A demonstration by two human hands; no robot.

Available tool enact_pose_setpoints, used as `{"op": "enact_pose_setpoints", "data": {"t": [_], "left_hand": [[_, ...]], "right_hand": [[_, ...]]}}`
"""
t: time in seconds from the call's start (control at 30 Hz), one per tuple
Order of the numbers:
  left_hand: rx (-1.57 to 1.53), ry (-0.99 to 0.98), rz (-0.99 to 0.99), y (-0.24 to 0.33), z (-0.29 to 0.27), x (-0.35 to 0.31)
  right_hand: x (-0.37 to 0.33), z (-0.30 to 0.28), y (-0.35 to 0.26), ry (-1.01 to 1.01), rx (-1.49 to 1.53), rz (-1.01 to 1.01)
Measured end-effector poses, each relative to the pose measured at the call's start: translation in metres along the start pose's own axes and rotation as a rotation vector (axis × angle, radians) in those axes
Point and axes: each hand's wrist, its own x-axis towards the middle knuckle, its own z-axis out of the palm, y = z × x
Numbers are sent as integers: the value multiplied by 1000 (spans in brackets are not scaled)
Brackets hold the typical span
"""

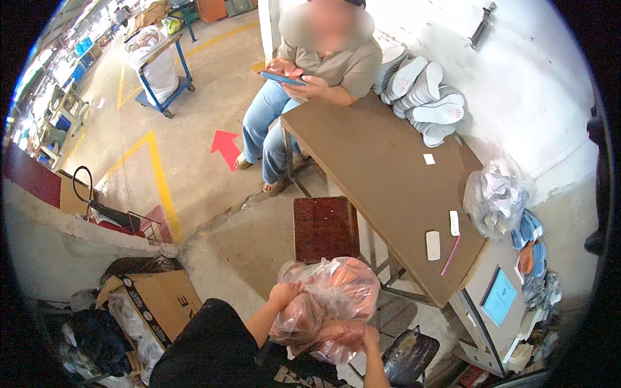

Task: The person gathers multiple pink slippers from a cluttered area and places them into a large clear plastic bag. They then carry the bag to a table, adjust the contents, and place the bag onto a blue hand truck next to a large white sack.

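Observation:
A clear plastic bag filled with orange-brown pieces is held in front of my body, low in the head view. My left hand is closed on the bag's left side. At its lower right, my right hand also grips the plastic, with its fingers partly hidden. What the pieces are cannot be made out through the crumpled film. Just beyond the bag stands a dark red stool, and the brown table is to its right.
Stacked insoles and a plastic bag of pale items lie on the table, near a pink pen. A seated person holds a blue phone. Cardboard stands at left, a trolley farther off.

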Motion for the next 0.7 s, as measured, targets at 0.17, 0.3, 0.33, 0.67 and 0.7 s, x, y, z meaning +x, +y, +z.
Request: {"op": "enact_pose_setpoints", "data": {"t": [0.17, 0.3, 0.33, 0.67, 0.7], "left_hand": [[-267, 168, -190, -43, 20, -39], [-669, 168, -403, -86, 50, -80], [-704, 130, -474, -96, 56, -92], [-530, 88, -526, -89, 41, -110], [-507, 82, -501, -80, 38, -107]], "right_hand": [[-33, 0, -84, 29, -386, -138], [-49, 18, -147, -56, -461, -162], [-50, 23, -157, -86, -513, -176], [-43, 43, -148, -45, -561, -120], [-40, 38, -143, -1, -545, -124]]}}
